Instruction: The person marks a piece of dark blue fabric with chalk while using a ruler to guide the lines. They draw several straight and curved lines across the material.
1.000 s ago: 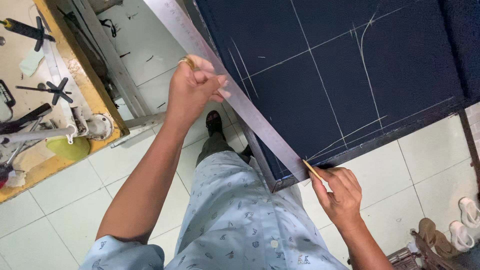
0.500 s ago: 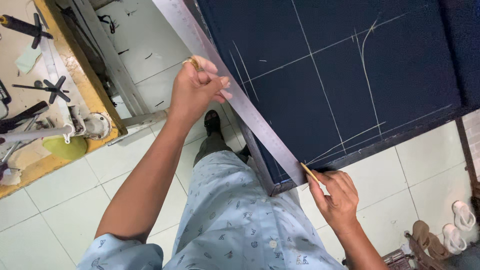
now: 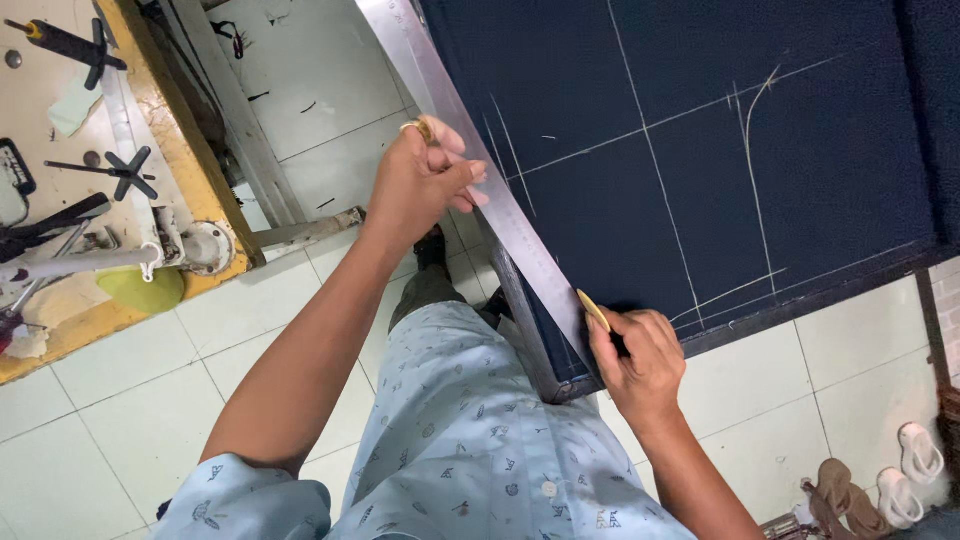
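Dark navy cloth [image 3: 700, 120] lies spread over a table and bears several white chalk lines and one curve. A long metal ruler [image 3: 455, 120] runs along the cloth's near edge. My left hand [image 3: 425, 180], with a ring on one finger, presses down on the ruler's middle. My right hand [image 3: 640, 355] pinches a thin yellow piece of tailor's chalk [image 3: 593, 309] whose tip touches the cloth right beside the ruler's lower end.
A yellow-edged workbench [image 3: 150, 150] at the left carries black-handled tools, a pale cloth scrap and a green disc. White floor tiles [image 3: 110, 420] lie below. Sandals and shoes [image 3: 890, 480] sit at the lower right. The table's dark frame [image 3: 820, 290] borders the cloth.
My right hand with the chalk has slid a little up along the ruler's edge. My left hand stays pressed on the ruler. The camera view has shifted slightly.
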